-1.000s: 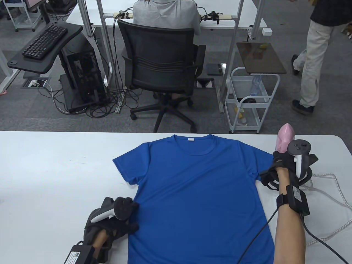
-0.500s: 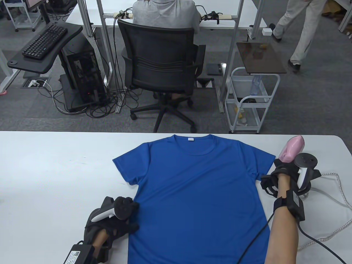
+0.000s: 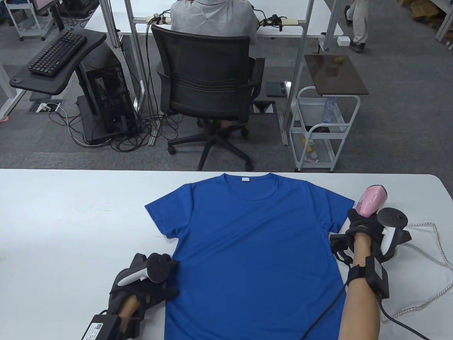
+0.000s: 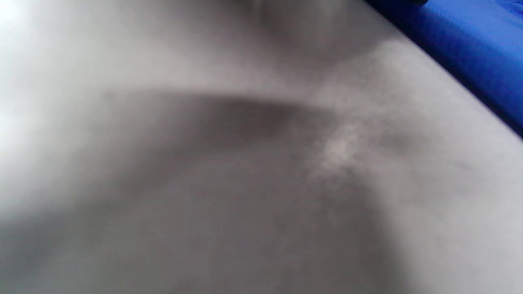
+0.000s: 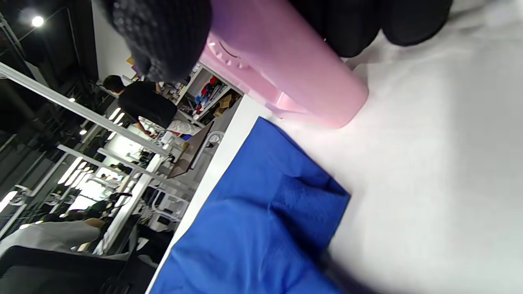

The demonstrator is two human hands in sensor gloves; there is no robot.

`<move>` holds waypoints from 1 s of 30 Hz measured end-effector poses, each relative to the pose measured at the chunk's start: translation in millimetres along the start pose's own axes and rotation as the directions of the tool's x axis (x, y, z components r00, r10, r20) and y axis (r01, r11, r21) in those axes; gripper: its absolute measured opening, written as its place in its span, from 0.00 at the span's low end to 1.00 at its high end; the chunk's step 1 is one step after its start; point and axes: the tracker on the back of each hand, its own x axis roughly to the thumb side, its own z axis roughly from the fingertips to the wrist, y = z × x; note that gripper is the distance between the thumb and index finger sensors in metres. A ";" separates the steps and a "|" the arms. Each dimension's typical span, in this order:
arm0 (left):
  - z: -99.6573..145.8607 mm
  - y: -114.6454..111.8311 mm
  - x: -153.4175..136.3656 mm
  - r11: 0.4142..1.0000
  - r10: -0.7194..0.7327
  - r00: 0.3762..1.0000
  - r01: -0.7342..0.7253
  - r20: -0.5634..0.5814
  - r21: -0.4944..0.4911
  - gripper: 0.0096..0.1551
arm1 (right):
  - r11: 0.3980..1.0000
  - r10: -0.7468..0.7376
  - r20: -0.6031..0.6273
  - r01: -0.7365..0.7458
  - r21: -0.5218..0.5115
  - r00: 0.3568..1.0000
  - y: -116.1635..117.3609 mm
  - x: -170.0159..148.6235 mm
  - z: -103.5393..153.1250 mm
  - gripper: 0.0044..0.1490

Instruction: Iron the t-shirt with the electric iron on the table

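Right hand (image 3: pixel 364 226) gripping pink iron (image 3: pixel 371 201) beside the blue t-shirt (image 3: pixel 253 248) sleeve, left hand (image 3: pixel 148 287) lying flat — fingers pressing the shirt's lower edge, white table (image 3: pixel 70 219) underneath.

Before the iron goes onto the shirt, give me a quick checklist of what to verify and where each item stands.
1. Right hand grips the iron: ok.
2. Shirt lies spread flat on the table: ok.
3. Left hand rests at the shirt's left edge to steady it: ok.
4. Iron over the shirt: not ok, it is beside the right sleeve.
5. Cord free of the shirt: ok.
6. Iron hot: cannot tell.
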 end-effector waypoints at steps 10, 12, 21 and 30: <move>0.5 -0.9 0.2 1.000 0.009 1.000 -0.009 -0.001 0.010 0.50 | 0.998 0.053 0.047 -0.055 0.032 0.997 -35.8 4.3 37.2 0.46; 0.6 -0.8 0.5 1.000 0.005 1.000 -0.005 -0.004 0.010 0.50 | 0.994 0.105 0.087 -0.106 0.012 0.991 -43.9 4.9 43.4 0.42; 0.7 -1.4 1.1 1.000 0.002 1.000 -0.002 -0.008 0.006 0.50 | 0.723 0.634 0.274 -0.680 0.123 0.723 -30.9 -7.3 62.7 0.38; 0.7 -1.8 1.5 1.000 0.001 1.000 -0.001 -0.007 0.005 0.50 | 0.619 0.731 0.325 -0.783 0.052 0.600 -16.7 -12.4 73.4 0.37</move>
